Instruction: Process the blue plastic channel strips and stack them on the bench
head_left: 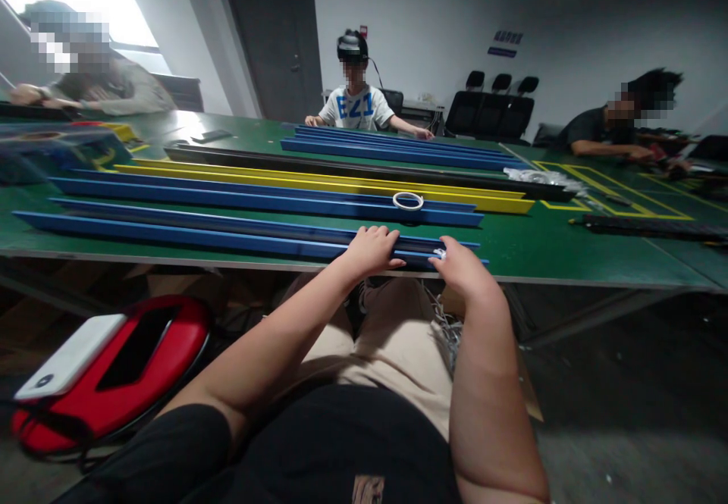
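Note:
A long blue channel [227, 239] lies along the near edge of the green table in front of me. My left hand [371, 251] rests over its right part, with the fingers curled across the channel and the thumb on the near side. Close to the channel's right end, my right hand [462, 267] pinches a small white piece [440, 254], too small to make out. Just beyond is a second blue channel [273, 195], and a thin white ring [396, 202] sits on top of it towards the right.
Yellow channels [341, 181], a black channel [318, 163] and more blue channels [387, 151] lie farther back on the green table [540, 250]. Clear plastic wrapping [538, 176] is at right. Three people sit around the table. A red stool [182, 352] stands at my lower left.

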